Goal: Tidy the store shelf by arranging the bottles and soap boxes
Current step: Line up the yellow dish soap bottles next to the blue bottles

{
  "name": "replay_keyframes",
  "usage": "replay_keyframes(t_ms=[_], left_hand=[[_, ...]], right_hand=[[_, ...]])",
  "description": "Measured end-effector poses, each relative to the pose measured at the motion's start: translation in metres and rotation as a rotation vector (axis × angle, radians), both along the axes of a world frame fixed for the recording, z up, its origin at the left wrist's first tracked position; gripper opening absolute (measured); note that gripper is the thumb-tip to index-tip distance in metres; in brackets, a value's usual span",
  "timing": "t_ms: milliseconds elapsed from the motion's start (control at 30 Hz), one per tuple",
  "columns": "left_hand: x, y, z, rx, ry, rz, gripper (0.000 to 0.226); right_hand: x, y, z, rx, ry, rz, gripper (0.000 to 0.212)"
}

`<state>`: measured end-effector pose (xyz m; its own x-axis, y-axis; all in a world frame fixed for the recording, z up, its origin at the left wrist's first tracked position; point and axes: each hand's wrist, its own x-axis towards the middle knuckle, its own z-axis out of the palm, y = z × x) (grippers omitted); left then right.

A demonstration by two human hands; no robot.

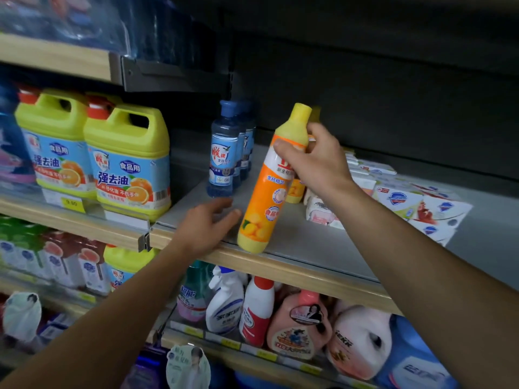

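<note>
hands: right grips tilted yellow bottle | left relaxed, just beside its base

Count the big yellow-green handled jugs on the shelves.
3: two jugs side by side on the middle shelf at left, one jug partly hidden on the shelf below. More may be hidden.

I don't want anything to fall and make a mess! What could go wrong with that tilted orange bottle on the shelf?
The orange bottle leans, its base at the front edge of the shelf, held only near the top by the right hand; it might slip off. Swinging it left could knock over the blue bottles. The left hand is open beside its base and might catch it.
</note>
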<state>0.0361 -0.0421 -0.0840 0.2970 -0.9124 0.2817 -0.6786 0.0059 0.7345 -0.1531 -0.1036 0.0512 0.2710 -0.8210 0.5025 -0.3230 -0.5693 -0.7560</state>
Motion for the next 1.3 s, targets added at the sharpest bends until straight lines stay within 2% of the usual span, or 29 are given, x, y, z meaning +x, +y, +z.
replay_keyframes(t_ms=[67,133,167,233,300,400,467,533,667,733,800,867,967,1000,1067,1133,1167,1233,1300], left_hand=[[-0.022,0.022,0.017,-0.079,0.414,-0.158,0.03],[-0.047,0.045,0.028,-0.042,0.762,-0.301,0.034],[-0.058,0.054,0.032,-0.022,0.863,-0.363,0.04],[-0.078,0.069,0.043,-0.009,0.881,-0.371,0.042],[-0.093,0.08,0.053,0.047,0.957,-0.32,0.041],[-0.109,0.092,0.069,0.234,1.295,-0.326,0.039],[-0.117,0.096,0.078,0.292,1.512,-0.331,0.04],[-0.122,0.096,0.081,0.282,1.595,-0.328,0.038],[-0.128,0.095,0.08,0.319,1.556,-0.346,0.043],[-0.127,0.093,0.076,0.347,1.517,-0.357,0.046],[-0.121,0.09,0.066,0.351,1.395,-0.366,0.041],[-0.115,0.086,0.051,0.247,1.123,-0.295,0.034],[-0.112,0.079,0.028,0.015,0.398,-0.129,0.04],[-0.112,0.076,0.021,-0.07,0.241,-0.076,0.041],[-0.113,0.07,0.014,-0.206,0.198,-0.027,0.037],[-0.114,0.069,0.014,-0.218,0.426,-0.074,0.034],[-0.114,0.07,0.017,-0.174,0.645,-0.146,0.038],[-0.11,0.074,0.026,-0.004,1.153,-0.407,0.055],[-0.107,0.081,0.031,0.173,1.499,-0.72,0.066]], right_hand=[[0.001,0.01,0.001,0.052,-0.012,0.025,0.034],[0.004,0.017,0.0,0.081,-0.001,0.015,0.035],[0.005,0.019,-0.001,0.092,0.011,-0.004,0.037],[0.005,0.02,-0.005,0.137,0.038,-0.028,0.042],[0.004,0.018,-0.012,0.278,0.042,0.005,0.043],[-0.003,0.012,-0.03,0.607,-0.033,0.097,0.04],[-0.009,0.007,-0.045,0.76,-0.048,0.142,0.042],[-0.013,0.006,-0.058,0.867,-0.074,0.169,0.048],[-0.019,0.008,-0.067,0.943,-0.129,0.185,0.053],[-0.022,0.009,-0.064,0.914,-0.219,0.196,0.043],[-0.027,0.008,-0.057,0.813,-0.31,0.203,0.032],[-0.03,0.009,-0.045,0.64,-0.334,0.174,0.031],[-0.03,0.014,-0.028,0.372,-0.239,0.055,0.038],[-0.028,0.016,-0.025,0.309,-0.22,0.017,0.037],[-0.026,0.021,-0.021,0.245,-0.174,-0.012,0.039],[-0.028,0.023,-0.017,0.316,-0.165,0.056,0.039],[-0.031,0.023,-0.015,0.412,-0.215,0.136,0.037],[-0.037,0.023,-0.015,0.642,-0.355,0.321,0.04],[-0.04,0.023,-0.021,0.786,-0.437,0.432,0.049]])
